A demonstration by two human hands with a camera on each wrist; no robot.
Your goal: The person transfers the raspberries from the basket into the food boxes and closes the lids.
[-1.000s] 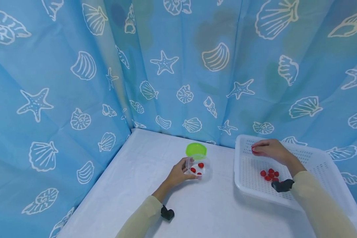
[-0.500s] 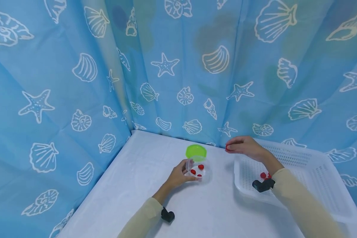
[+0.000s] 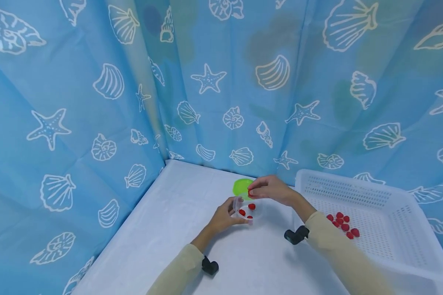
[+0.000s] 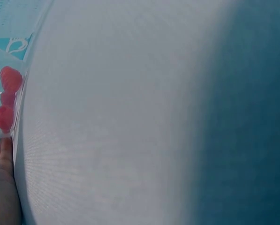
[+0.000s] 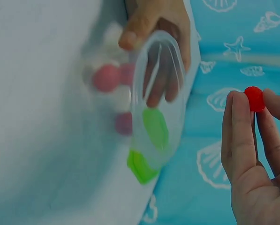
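Note:
My left hand grips the side of a clear plastic container with its thumb and fingers. Three raspberries lie inside; one raspberry is by the far side, and in the left wrist view a raspberry shows through the wall. My right hand is just above the container's rim, pinching a single red raspberry between thumb and fingertips. Behind the container lies a bright green lid, partly covered by the right hand.
A white perforated basket stands on the right, with several raspberries on its floor. The white-covered table meets a blue shell-patterned curtain at the back and left. A black wrist camera sits on the right sleeve.
My right hand has moved left from over the basket to above the container, carrying the raspberry. The left hand has stayed in place around the container.

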